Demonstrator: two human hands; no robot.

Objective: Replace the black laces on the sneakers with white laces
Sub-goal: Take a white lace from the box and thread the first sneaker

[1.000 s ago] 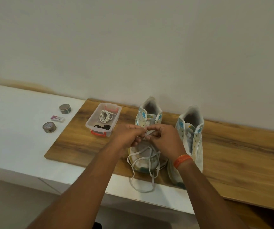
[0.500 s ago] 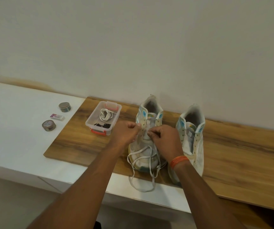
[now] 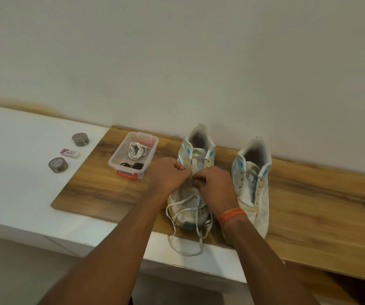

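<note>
Two white sneakers stand on a wooden board [image 3: 309, 208], toes toward me. On the left sneaker [image 3: 197, 150], my left hand [image 3: 168, 177] and my right hand [image 3: 216, 183] meet over the eyelets, each pinching the white lace [image 3: 183, 216]. The lace's loose ends loop down past the toe and over the board's front edge. The right sneaker [image 3: 254, 183] has bare eyelets and no lace. A clear plastic box [image 3: 120, 159] left of the shoes holds a coiled white lace [image 3: 136, 150] and a bundled black lace [image 3: 132, 166].
On the white counter [image 3: 23, 183] to the left lie two round tins [image 3: 80, 139] [image 3: 58, 165] and a small white eraser [image 3: 70, 153]. A plain wall rises right behind the shoes. The board's right half is bare wood.
Both hands have shifted slightly toward the shoe's tongue and drawn apart a little, still pinching the lace. The hanging lace loops moved only slightly.
</note>
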